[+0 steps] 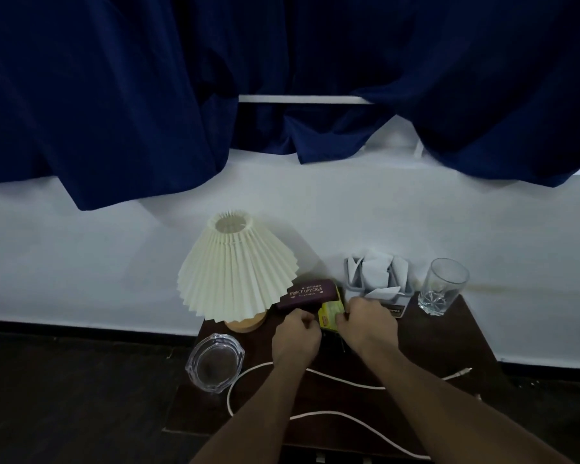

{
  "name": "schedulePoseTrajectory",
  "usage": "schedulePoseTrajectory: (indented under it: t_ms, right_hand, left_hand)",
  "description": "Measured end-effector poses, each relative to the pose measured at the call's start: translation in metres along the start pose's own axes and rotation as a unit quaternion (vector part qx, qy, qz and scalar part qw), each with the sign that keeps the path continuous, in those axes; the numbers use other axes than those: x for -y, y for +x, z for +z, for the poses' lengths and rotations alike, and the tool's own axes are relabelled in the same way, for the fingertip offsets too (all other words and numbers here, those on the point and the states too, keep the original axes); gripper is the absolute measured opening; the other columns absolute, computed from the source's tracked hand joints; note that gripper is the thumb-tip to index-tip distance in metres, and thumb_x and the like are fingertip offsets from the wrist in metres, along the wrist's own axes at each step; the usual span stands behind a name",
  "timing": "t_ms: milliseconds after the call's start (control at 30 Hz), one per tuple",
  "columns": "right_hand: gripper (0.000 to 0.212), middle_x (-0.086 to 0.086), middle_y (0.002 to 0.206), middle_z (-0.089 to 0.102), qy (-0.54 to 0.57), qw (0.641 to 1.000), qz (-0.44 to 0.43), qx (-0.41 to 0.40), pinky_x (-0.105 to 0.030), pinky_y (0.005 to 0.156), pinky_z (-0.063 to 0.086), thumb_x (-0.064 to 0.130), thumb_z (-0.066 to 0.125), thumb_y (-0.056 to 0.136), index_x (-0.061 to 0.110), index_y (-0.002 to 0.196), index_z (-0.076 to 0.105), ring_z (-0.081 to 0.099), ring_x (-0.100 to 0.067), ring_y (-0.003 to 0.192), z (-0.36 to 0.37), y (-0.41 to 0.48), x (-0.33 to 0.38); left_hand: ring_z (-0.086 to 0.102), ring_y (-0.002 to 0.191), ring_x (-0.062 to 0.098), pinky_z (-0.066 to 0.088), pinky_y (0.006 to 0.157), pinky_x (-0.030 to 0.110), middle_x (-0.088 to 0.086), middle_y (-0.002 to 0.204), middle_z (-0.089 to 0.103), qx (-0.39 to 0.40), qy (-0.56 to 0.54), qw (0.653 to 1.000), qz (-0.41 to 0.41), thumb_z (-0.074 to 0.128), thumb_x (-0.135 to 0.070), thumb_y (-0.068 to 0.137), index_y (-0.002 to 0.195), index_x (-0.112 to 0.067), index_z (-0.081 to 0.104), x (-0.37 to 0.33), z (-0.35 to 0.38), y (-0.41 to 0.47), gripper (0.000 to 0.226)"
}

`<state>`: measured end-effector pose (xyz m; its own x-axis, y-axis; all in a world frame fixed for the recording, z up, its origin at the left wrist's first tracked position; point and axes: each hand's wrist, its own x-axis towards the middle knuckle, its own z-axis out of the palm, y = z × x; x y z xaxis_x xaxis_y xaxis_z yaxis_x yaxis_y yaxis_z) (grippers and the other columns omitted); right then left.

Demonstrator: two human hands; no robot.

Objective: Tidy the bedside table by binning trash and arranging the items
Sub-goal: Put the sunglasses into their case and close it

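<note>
On the dark wooden bedside table (pixel 449 349) both hands work at its middle. My right hand (pixel 369 324) grips a yellow-green packet (pixel 330 313) by its right side. My left hand (pixel 297 336) is curled just left of the packet; what its fingers pinch is hidden. Behind the packet lies a maroon glasses case (pixel 307 293) marked "Prince Opticals". A pleated cream lamp (pixel 235 266) stands at the back left. A grey holder of white tissues (pixel 377 279) and a clear drinking glass (pixel 442 286) stand at the back right.
A clear glass ashtray (pixel 215 361) sits at the table's front left corner. A white cable (pixel 345 383) loops across the front of the table and off its right side. A white wall and dark blue curtains (pixel 148 95) rise behind; dark floor lies left.
</note>
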<state>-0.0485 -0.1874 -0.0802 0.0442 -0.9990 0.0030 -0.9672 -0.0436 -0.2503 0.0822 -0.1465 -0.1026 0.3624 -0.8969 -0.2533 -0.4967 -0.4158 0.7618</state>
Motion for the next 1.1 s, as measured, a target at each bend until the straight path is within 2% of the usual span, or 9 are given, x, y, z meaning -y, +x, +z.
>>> schedulePoseTrajectory:
  t_ms: [167, 467, 533, 633, 700, 800, 900, 1000, 1100]
  right_hand:
    - [0.028, -0.009, 0.110, 0.068, 0.008, 1.000, 0.009, -0.005, -0.036, 0.080, 0.051, 0.036, 0.053, 0.096, 0.015, 0.108, 0.066, 0.065, -0.031, 0.105, 0.007, 0.010, 0.004]
    - [0.016, -0.006, 0.079, 0.067, 0.095, 0.990, -0.033, -0.098, -0.031, 0.060, 0.041, 0.031, 0.056, 0.084, 0.017, 0.084, 0.063, 0.065, -0.032, 0.083, -0.051, 0.007, -0.006]
    - [0.012, 0.000, 0.071, 0.065, 0.124, 0.985, -0.050, -0.106, -0.030, 0.058, 0.043, 0.032, 0.058, 0.083, 0.021, 0.080, 0.061, 0.063, -0.029, 0.077, -0.071, 0.003, -0.016]
    - [0.014, 0.002, 0.076, 0.069, 0.098, 0.984, -0.090, -0.119, -0.032, 0.061, 0.049, 0.035, 0.060, 0.083, 0.023, 0.085, 0.067, 0.064, -0.024, 0.077, -0.098, -0.007, -0.032]
    - [0.015, 0.003, 0.080, 0.068, 0.056, 0.980, -0.129, -0.142, -0.031, 0.061, 0.048, 0.035, 0.059, 0.084, 0.023, 0.085, 0.068, 0.064, -0.022, 0.079, -0.109, -0.016, -0.044]
    - [0.016, 0.003, 0.086, 0.066, -0.019, 0.966, -0.210, -0.150, -0.030, 0.059, 0.044, 0.038, 0.059, 0.083, 0.025, 0.087, 0.068, 0.067, -0.023, 0.081, -0.121, -0.036, -0.060]
    - [0.028, 0.004, 0.094, 0.066, -0.049, 0.960, -0.251, -0.117, -0.033, 0.064, 0.051, 0.043, 0.058, 0.079, 0.027, 0.099, 0.070, 0.068, -0.024, 0.088, -0.135, -0.062, -0.075]
    - [0.036, 0.008, 0.099, 0.062, 0.013, 0.977, -0.165, -0.136, -0.032, 0.072, 0.053, 0.053, 0.054, 0.078, 0.031, 0.102, 0.070, 0.064, -0.017, 0.097, -0.148, -0.079, -0.096]
    - [0.042, 0.007, 0.111, 0.065, 0.136, 0.986, -0.012, -0.099, -0.035, 0.085, 0.054, 0.054, 0.061, 0.082, 0.028, 0.116, 0.065, 0.062, -0.015, 0.105, -0.163, -0.085, -0.131]
  left_hand:
    - [0.065, 0.108, 0.025, 0.048, 0.087, 0.031, 0.000, 0.111, 0.073, -0.019, -0.015, 1.000, -0.001, 0.056, -0.031, 0.093, 0.110, -0.029, 0.070, -0.003, 0.006, 0.008, 0.022]
    - [0.063, 0.110, 0.028, 0.045, 0.081, 0.032, 0.001, 0.115, 0.070, -0.022, -0.066, 0.998, -0.012, 0.055, -0.034, 0.096, 0.118, -0.024, 0.065, -0.026, -0.001, -0.005, 0.026]
    - [0.066, 0.106, 0.027, 0.049, 0.082, 0.035, 0.002, 0.114, 0.070, 0.004, -0.161, 0.986, -0.040, 0.055, -0.043, 0.094, 0.115, -0.024, 0.063, -0.038, -0.001, -0.011, 0.029]
    - [0.070, 0.073, 0.022, 0.048, 0.058, 0.030, 0.009, 0.093, 0.072, 0.043, -0.347, 0.933, -0.081, 0.039, -0.042, 0.103, 0.104, -0.016, 0.065, -0.064, -0.002, -0.024, 0.037]
    - [0.069, 0.068, 0.021, 0.047, 0.056, 0.028, 0.011, 0.090, 0.075, 0.071, -0.404, 0.908, -0.087, 0.033, -0.048, 0.104, 0.103, -0.012, 0.069, -0.082, -0.001, -0.033, 0.051]
    - [0.071, 0.068, 0.022, 0.050, 0.054, 0.028, 0.008, 0.087, 0.077, 0.107, -0.428, 0.895, -0.065, 0.042, -0.061, 0.098, 0.098, -0.012, 0.073, -0.110, 0.001, -0.054, 0.058]
    - [0.068, 0.076, 0.020, 0.052, 0.054, 0.023, 0.005, 0.080, 0.074, 0.096, -0.363, 0.927, 0.001, 0.065, -0.038, 0.093, 0.094, -0.007, 0.076, -0.131, 0.007, -0.076, 0.032]
    - [0.063, 0.077, 0.016, 0.051, 0.062, 0.024, 0.002, 0.078, 0.071, 0.088, -0.286, 0.951, 0.078, 0.063, -0.009, 0.091, 0.088, -0.007, 0.076, -0.146, 0.023, -0.094, 0.014]
    - [0.064, 0.074, 0.017, 0.050, 0.066, 0.032, 0.003, 0.076, 0.072, 0.116, -0.245, 0.958, 0.097, 0.063, -0.011, 0.090, 0.083, -0.010, 0.075, -0.159, 0.046, -0.113, 0.014]
